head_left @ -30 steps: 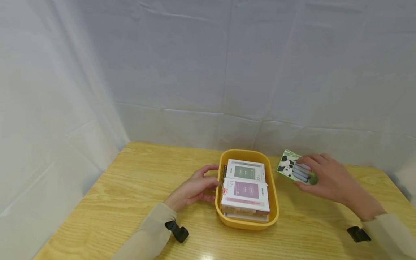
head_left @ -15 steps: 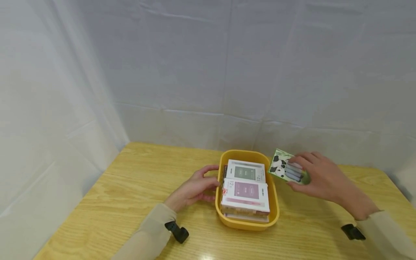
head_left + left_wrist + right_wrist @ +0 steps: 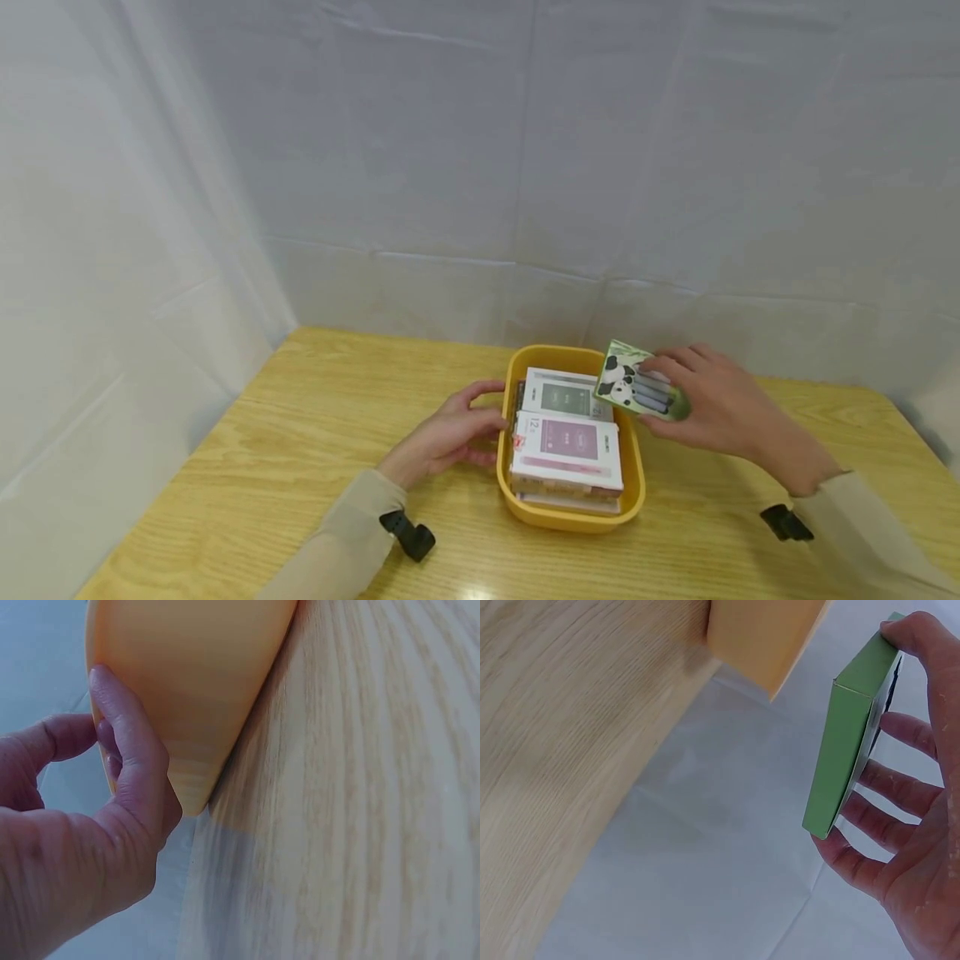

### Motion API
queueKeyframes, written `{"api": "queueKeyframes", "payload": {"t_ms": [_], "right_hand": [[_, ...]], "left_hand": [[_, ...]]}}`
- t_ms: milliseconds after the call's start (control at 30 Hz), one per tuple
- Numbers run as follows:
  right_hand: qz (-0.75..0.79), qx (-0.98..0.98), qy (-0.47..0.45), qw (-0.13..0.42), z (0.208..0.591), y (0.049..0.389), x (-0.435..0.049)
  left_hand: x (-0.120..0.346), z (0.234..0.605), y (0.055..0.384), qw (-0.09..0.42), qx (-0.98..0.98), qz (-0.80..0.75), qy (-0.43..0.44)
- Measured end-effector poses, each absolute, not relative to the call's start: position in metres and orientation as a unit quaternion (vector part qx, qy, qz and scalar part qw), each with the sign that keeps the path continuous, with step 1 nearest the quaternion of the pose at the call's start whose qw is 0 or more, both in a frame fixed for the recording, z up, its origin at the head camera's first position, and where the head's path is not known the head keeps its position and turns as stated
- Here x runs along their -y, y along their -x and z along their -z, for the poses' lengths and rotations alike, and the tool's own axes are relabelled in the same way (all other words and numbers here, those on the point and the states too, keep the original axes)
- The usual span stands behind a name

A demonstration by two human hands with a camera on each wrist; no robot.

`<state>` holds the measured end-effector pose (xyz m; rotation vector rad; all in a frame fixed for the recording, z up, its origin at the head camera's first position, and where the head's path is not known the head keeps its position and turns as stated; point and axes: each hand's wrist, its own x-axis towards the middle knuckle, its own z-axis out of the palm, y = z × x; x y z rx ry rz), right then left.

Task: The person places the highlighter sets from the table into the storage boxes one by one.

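A yellow plastic basket (image 3: pixel 572 521) stands on the wooden table. My left hand (image 3: pixel 447 433) holds its left side; the left wrist view shows thumb and finger on either side of the basket's edge. My right hand (image 3: pixel 716 408) grips a flat green box printed with pandas (image 3: pixel 621 379) above the basket's far right rim. Several grey-blue stick shapes show on the box's front. In the right wrist view, thumb and fingers hold the green box (image 3: pixel 838 750) by opposite edges. Inside the basket lie a white box with a green label (image 3: pixel 566 399) and another with a purple label (image 3: pixel 570 442).
More boxes sit beneath the purple-labelled one, mostly hidden. Behind and to the left of the wooden table (image 3: pixel 337 400) hangs a white sheet (image 3: pixel 420 183). Each wrist carries a small black device, such as the left strap (image 3: pixel 408 535).
My right hand has carried the panda box leftward, from beside the basket to over its far right rim. My left hand and the basket have stayed put.
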<state>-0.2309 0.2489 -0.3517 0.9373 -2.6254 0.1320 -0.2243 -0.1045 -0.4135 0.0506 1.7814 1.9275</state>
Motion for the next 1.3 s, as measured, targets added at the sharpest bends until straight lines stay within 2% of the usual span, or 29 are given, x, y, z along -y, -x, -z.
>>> {"api": "queueKeyframes", "payload": {"t_ms": [933, 1300], "right_hand": [[-0.065, 0.924, -0.347, 0.148, 0.349, 0.24, -0.22], [-0.067, 0.913, -0.369, 0.16, 0.349, 0.251, -0.209]], "left_hand": [[0.104, 0.414, 0.222, 0.259, -0.652, -0.712, -0.028], [0.102, 0.412, 0.223, 0.255, -0.657, -0.709, -0.017]]}}
